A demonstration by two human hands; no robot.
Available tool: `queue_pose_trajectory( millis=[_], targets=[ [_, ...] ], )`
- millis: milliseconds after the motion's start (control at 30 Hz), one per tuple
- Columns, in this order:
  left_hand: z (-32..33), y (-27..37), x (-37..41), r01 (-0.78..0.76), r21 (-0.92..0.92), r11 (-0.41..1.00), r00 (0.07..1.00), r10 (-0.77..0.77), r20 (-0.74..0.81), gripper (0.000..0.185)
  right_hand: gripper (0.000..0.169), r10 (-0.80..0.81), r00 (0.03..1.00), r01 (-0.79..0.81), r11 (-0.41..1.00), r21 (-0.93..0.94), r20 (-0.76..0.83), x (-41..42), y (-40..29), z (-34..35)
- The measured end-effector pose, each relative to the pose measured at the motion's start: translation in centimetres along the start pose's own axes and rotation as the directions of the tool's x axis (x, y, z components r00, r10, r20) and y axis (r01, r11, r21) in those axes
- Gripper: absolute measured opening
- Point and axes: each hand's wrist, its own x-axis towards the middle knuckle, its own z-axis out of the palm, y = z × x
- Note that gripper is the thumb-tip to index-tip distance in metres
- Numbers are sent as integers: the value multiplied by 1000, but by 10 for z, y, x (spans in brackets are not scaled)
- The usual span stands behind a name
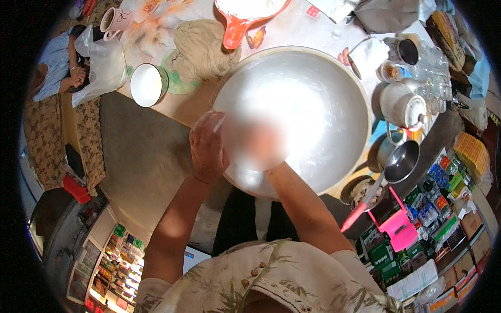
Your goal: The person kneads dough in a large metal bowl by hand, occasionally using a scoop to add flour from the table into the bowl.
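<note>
A large round metal basin (pixel 336 156) stands before me at the table's edge, its inner wall shining under bright light. My left hand (pixel 207 146) grips the basin's left rim, with pale residue on the fingers. Inside, towards the near left, is my right hand (pixel 262 143). A blurred patch covers it, so its fingers and anything in them cannot be made out. Beyond the basin lies a red plastic scoop (pixel 235 33) with white powder in it. A crumpled beige cloth (pixel 203 45) lies just left of the scoop.
A white-lined cup (pixel 148 85) and a pink mug (pixel 117 20) stand left. At right are a pale teapot (pixel 399 101), glass jars (pixel 438 70), a metal ladle (pixel 401 162) and a bowl of food (pixel 366 191). A person (pixel 56 66) is at far left; a pink plastic chair (pixel 399 231) stands lower right.
</note>
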Motion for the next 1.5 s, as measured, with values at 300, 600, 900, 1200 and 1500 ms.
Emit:
queue_pose_trajectory(
  millis=[300, 600, 900, 1200, 1500],
  targets=[
    [28, -1, 17, 65, -66, 996, 985, -75, -154, 43, 34, 0, 1000, 1, 990, 142, -4, 18, 46, 43],
    [24, -3, 9, 106, -55, 993, 985, -112, -130, 57, 35, -168, 984, 173, 978, -119, 51, -25, 11, 9],
    [25, -7, 7, 115, -43, 992, 984, -120, -135, 55, 30, -43, 951, 82, 990, -115, 306, 11, 14, 19],
    [24, -6, 3, 157, -33, 987, 979, -160, -127, 57, 30, -139, 990, 137, 988, -70, -21, -37, 17, -3],
    [28, -9, 1, 124, -50, 991, 984, -130, -126, 59, 26, 6, 899, -24, 999, 34, 439, -16, 29, 53]
  ],
)
